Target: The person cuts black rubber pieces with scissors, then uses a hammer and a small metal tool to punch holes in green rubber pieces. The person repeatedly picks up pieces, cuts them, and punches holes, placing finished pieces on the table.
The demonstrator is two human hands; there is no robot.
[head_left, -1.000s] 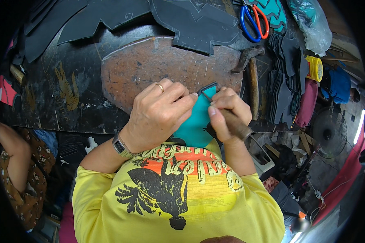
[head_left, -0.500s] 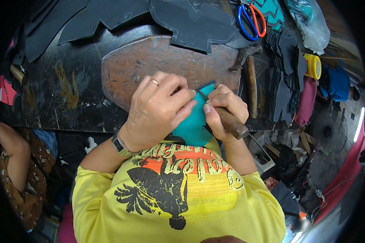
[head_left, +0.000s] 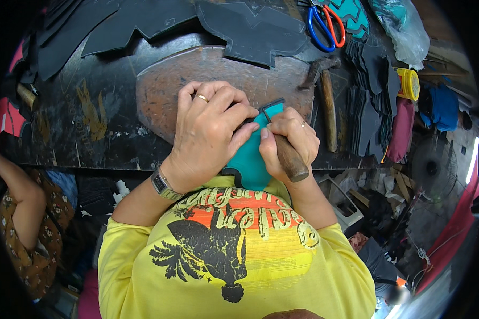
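A teal leather-like piece with a dark edge (head_left: 250, 157) lies over the near edge of a worn brown work block (head_left: 197, 69). My left hand (head_left: 207, 133), with a ring and a wristwatch, presses the piece down with bent fingers. My right hand (head_left: 288, 139) grips a tool with a brown wooden handle (head_left: 291, 159); its thin metal tip touches the piece's upper edge near the dark border. The two hands touch over the piece.
A hammer (head_left: 327, 101) lies right of the block. Scissors with blue and red handles (head_left: 324, 24) rest at the back. Dark cut shapes (head_left: 250, 26) cover the far bench, with stacked dark pieces (head_left: 370, 106) and a yellow tub (head_left: 409, 84) at right. Another person's arm (head_left: 21, 196) is at left.
Both hands shifted slightly left and closer together over the teal piece; the left fingers curled further over it. The tool stays in my right hand.
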